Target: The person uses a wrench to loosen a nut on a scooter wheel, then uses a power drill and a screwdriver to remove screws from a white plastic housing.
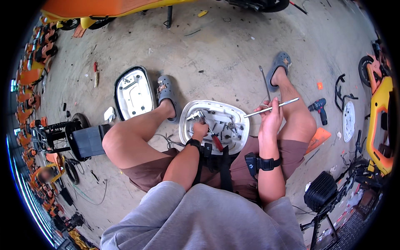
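Between my legs rests a white plastic shell (186,141) with loose screws and small metal parts (230,126) inside. My left hand (200,130) reaches into it, its fingers closed round a tool with a silver metal head (202,116) and a red handle (217,143). The fingers partly cover this tool, so its exact kind is unclear. Right of the shell, my raised right hand (271,121) grips a T-handle wrench (287,102). Its silver crossbar lies across the fingers, and its long thin shaft points away toward my right shoe.
Beside my left shoe (166,89) lies another white shell (134,95) with a dark rim. A cordless drill (320,109) and an orange panel (319,139) are right of my right leg. A red-handled tool (95,74) lies far left. Yellow vehicles (381,125) stand around.
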{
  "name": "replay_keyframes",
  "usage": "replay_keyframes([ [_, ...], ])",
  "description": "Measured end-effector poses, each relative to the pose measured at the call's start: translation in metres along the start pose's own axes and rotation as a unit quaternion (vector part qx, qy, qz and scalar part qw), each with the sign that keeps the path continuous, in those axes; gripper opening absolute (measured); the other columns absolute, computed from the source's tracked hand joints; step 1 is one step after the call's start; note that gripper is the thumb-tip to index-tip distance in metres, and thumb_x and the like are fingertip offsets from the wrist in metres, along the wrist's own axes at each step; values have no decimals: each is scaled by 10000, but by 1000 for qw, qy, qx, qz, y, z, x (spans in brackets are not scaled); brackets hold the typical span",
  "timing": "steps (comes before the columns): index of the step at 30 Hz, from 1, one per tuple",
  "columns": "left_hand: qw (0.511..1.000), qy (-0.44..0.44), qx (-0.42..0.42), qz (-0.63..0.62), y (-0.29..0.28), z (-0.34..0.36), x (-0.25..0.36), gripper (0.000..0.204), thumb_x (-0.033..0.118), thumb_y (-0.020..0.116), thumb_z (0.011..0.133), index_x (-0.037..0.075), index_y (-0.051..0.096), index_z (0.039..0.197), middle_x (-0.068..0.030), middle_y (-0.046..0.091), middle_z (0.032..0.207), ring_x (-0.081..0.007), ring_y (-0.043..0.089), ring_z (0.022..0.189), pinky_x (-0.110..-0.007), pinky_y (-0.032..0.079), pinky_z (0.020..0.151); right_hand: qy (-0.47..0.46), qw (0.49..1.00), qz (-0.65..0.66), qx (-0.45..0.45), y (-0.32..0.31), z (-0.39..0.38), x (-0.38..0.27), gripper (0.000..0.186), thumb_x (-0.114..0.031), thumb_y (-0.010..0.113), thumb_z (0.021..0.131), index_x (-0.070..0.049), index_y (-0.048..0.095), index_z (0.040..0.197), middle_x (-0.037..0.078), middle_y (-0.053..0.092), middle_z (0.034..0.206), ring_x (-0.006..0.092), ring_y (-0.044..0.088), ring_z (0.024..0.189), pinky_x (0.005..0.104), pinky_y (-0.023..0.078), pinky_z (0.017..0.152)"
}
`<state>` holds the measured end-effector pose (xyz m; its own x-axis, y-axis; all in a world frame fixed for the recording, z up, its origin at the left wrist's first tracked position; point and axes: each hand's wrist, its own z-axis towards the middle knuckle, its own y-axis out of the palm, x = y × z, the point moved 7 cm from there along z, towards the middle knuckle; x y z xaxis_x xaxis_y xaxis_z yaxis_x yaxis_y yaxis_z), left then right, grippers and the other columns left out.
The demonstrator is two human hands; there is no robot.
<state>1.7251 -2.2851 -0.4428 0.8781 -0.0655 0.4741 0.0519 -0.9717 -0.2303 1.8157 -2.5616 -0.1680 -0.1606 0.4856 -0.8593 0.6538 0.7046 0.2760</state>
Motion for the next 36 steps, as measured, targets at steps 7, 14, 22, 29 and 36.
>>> replay_keyframes([
  [7, 953, 75, 294, -14, -32, -50, 52, 250, 164, 542, 764, -55, 637, 837, -262, 637, 837, -415, 613, 843, -447, 484, 766, 18, 987, -155, -42, 6, 4, 19, 282, -320, 472, 951, -44, 482, 891, 83, 503, 805, 185, 557, 557, 341, 508, 563],
  [14, 815, 376, -208, -388, -102, -306, 302, 203, 118, 556, 892, -21, 566, 1038, -92, 621, 916, -168, 615, 847, -289, 498, 755, 80, 988, -129, -20, -11, 21, 56, 289, -358, 452, 937, -91, 446, 826, 57, 451, 756, 182, 457, 564, 350, 457, 507],
  [22, 816, 289, 233, -443, -423, -235, 78, 299, 197, 523, 898, -26, 506, 1097, -131, 614, 953, -209, 633, 809, -322, 524, 722, 49, 974, -207, -77, 6, 11, 57, 301, -386, 423, 954, -93, 438, 886, 64, 465, 781, 172, 434, 515, 346, 428, 489],
  [29, 809, -53, 150, -566, -281, -54, -34, 563, 349, 681, 768, -11, 497, 1160, -155, 513, 1161, -368, 543, 986, -502, 474, 805, 32, 965, -253, -60, -8, 6, 53, 303, -384, 403, 960, -86, 426, 914, 72, 473, 811, 188, 442, 545, 346, 432, 517],
  [36, 747, 89, 139, -644, -256, 9, -6, 384, 203, 659, 782, -9, 526, 1074, -139, 601, 996, -275, 587, 949, -503, 498, 806, 41, 987, -156, 0, -21, -8, 30, 248, -339, 441, 950, -92, 436, 925, 76, 472, 836, 207, 464, 606, 376, 455, 561],
])
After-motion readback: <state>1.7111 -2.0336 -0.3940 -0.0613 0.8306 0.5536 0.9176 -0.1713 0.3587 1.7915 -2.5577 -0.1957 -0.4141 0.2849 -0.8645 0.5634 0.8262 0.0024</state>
